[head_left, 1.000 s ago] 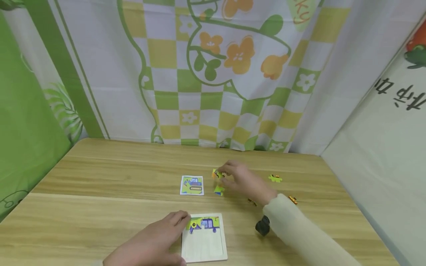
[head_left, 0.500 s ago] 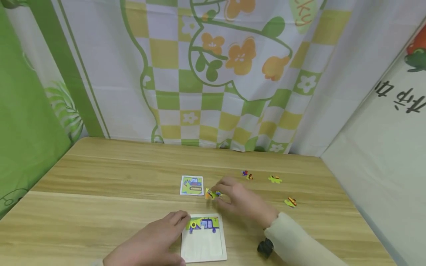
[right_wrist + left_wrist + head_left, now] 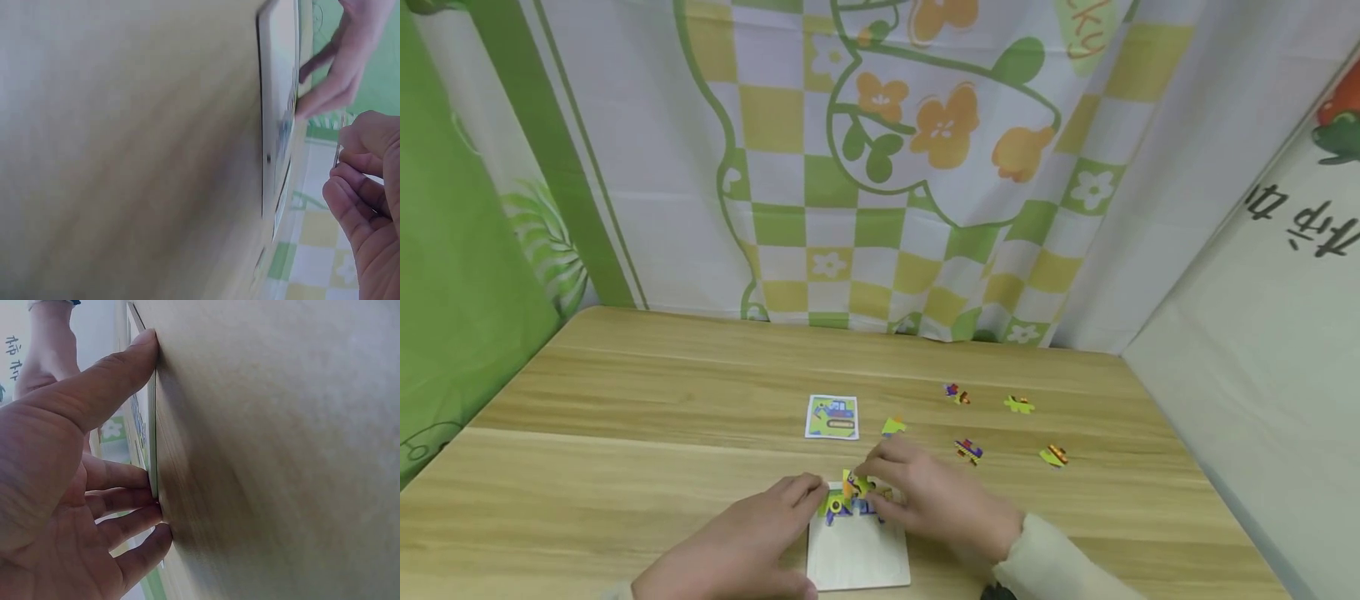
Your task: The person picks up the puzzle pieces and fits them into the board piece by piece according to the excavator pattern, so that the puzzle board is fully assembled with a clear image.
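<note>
My right hand (image 3: 932, 504) pinches a green and orange jigsaw piece (image 3: 853, 482) between thumb and fingers, over the top rows of a pale puzzle tray (image 3: 857, 562). Seen from the right wrist, the piece (image 3: 338, 150) is a thin edge-on sliver held above the tray. Along the tray's top lie fitted pieces (image 3: 835, 505) with green and blue vehicle parts, partly hidden by the right hand. My left hand (image 3: 737, 542) rests at the tray's left side, thumb spread low and fingers at the upper corner. In the left wrist view its fingertips (image 3: 144, 478) touch the tray's edge.
A square picture card (image 3: 832, 417) of a blue digger lies behind the tray. Loose pieces lie to its right: a green one (image 3: 892, 427), a blue and red one (image 3: 968, 451) and several others farther right. A checkered curtain (image 3: 865, 225) hangs behind the wooden table (image 3: 625, 467).
My right hand has taken the green and orange piece from beside the card and brought it toward me over the tray. The left hand stays at the tray's side.
</note>
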A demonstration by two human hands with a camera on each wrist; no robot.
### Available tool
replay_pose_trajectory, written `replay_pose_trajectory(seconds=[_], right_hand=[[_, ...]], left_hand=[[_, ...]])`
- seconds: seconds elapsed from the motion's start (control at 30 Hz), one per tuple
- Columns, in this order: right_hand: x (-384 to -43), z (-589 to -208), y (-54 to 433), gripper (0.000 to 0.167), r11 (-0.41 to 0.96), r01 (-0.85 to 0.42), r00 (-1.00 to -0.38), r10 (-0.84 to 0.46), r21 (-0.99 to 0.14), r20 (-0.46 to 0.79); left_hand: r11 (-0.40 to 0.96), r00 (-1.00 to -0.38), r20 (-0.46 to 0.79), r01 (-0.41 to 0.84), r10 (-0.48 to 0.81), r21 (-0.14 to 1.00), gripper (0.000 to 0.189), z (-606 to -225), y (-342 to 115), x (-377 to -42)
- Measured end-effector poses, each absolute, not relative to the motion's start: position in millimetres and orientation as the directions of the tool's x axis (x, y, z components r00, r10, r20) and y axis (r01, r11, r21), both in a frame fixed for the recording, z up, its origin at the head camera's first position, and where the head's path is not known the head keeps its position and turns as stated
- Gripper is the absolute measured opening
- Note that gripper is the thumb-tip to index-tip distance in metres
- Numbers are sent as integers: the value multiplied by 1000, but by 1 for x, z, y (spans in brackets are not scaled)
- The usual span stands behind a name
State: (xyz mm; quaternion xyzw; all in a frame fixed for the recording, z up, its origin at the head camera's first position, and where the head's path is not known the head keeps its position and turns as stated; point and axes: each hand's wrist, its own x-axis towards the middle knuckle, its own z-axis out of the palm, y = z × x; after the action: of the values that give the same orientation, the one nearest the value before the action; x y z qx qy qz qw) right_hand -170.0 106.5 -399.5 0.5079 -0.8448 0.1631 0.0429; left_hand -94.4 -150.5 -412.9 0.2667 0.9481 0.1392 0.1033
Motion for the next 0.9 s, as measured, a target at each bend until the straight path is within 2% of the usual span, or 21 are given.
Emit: replay_pose_trajectory(seconds=[0.3, 0.77, 0.9], right_hand=[[-158, -410, 103, 23, 346, -916, -390, -885, -202, 253], [-150, -401, 85, 20, 356, -920, -375, -922, -162, 101], [-147, -401, 81, 19, 358, -925, -370, -924, -126, 97]], left_hand=[[815, -832, -131, 476, 539, 329, 108, -412, -149, -96], [810, -842, -89, 476, 532, 344, 107, -413, -151, -91], [807, -841, -79, 482, 536, 341, 107, -414, -152, -92]])
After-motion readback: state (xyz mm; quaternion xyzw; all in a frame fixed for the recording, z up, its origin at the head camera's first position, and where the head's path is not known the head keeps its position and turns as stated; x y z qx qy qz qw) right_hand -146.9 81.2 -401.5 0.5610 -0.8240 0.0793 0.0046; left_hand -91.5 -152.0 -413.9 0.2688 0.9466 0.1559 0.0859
